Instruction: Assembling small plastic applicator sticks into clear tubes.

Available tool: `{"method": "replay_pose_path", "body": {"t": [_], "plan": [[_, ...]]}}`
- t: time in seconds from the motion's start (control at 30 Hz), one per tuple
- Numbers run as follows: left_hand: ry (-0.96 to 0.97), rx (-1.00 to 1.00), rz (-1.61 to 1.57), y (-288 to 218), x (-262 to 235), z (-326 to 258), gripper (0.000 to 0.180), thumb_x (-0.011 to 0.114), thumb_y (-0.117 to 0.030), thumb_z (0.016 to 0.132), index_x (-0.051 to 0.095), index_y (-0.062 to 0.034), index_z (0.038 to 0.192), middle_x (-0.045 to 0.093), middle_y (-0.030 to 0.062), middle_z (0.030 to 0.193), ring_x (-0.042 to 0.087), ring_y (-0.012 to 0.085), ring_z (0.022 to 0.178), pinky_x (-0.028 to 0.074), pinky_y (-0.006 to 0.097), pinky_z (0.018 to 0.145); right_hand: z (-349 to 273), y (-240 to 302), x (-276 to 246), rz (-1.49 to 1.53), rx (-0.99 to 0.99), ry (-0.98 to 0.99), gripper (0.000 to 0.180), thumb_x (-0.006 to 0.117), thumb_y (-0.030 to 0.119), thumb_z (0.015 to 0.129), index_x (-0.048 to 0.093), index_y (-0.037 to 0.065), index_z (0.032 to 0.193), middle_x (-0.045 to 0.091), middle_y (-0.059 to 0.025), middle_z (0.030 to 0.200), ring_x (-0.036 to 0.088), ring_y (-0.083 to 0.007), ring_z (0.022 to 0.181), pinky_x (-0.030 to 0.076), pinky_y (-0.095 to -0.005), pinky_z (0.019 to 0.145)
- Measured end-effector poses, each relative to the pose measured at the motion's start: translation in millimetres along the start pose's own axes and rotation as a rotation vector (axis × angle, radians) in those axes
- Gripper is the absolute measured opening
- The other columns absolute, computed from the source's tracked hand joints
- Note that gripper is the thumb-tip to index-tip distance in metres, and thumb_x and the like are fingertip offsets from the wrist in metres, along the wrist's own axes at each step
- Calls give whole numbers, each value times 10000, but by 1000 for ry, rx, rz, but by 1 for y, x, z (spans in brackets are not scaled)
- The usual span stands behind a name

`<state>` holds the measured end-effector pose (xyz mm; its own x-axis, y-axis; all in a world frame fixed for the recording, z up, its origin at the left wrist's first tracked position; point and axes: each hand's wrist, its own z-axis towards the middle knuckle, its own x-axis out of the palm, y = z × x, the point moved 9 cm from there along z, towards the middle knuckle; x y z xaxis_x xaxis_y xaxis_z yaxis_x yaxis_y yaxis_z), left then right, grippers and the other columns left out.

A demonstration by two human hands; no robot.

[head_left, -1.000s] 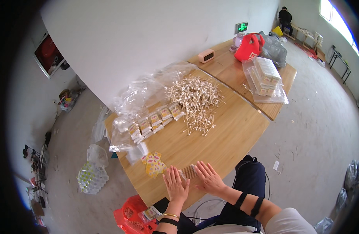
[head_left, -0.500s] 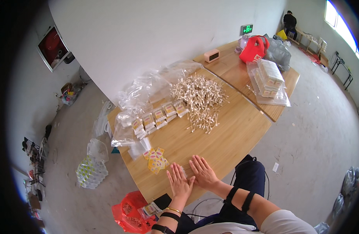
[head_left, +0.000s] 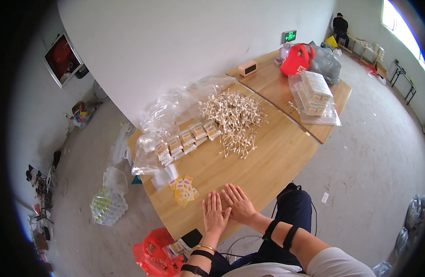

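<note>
Swab heap (head_left: pixel 233 117) on bench (head_left: pixel 268 166), packets (head_left: pixel 187 137) left of it, cards (head_left: pixel 184 190) before packets, stick row (head_left: pixel 224 201) between left hand (head_left: pixel 215 213) and right hand (head_left: pixel 240 205)

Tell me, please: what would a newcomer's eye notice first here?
Probably the big heap of cotton swabs on the wooden table, then the bright red bag on the farther table. Nearer, the left hand and right hand stand out, flat beside a small row of sticks.

A thin gold bangle (head_left: pixel 206 247) rings the left wrist (head_left: pixel 211 239), black straps (head_left: pixel 203 254) behind it; right of the bangle, dark navy trousers (head_left: pixel 294 210), two more black bands (head_left: pixel 290 236), a white short sleeve (head_left: pixel 330 262).
</note>
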<state>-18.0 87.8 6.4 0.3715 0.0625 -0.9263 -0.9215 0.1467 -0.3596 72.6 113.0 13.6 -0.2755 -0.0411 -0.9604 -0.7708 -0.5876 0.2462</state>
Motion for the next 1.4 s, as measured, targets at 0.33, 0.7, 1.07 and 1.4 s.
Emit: {"method": "replay_pose_path", "body": {"t": [0.33,0.7,1.07,1.4], "plan": [[-94,-163,-138,30,-32,-24,807,267,-577,1026,183,19,1564,210,227,1625,161,346,1526,66,545,1228,1,8,-2,41,-3,-14,827,492,565,937,304,33,1541,239,-191,1623,178,-329,1524,120,-463,1243],[-286,-957,-361,211,-65,-231,832,321,-605,1018,235,29,1550,250,257,1603,225,371,1501,166,472,1220,-26,109,23,-26,-234,72,814,495,581,947,309,56,1540,249,-170,1623,196,-311,1520,135,-474,1242],[-666,-1194,-940,240,-4,-255,606,525,-553,1001,506,-48,667,537,14,640,497,115,587,390,321,524,-34,173,33,19,-297,98,743,555,459,927,330,108,1543,262,-129,1629,201,-285,1523,113,-486,1243],[-797,-1099,-1002,237,-6,-244,616,505,-572,1003,563,-29,718,583,20,690,551,134,631,466,321,589,-30,219,53,16,-315,162,899,570,610,872,305,90,1555,232,-120,1644,164,-277,1534,104,-484,1239]]}}
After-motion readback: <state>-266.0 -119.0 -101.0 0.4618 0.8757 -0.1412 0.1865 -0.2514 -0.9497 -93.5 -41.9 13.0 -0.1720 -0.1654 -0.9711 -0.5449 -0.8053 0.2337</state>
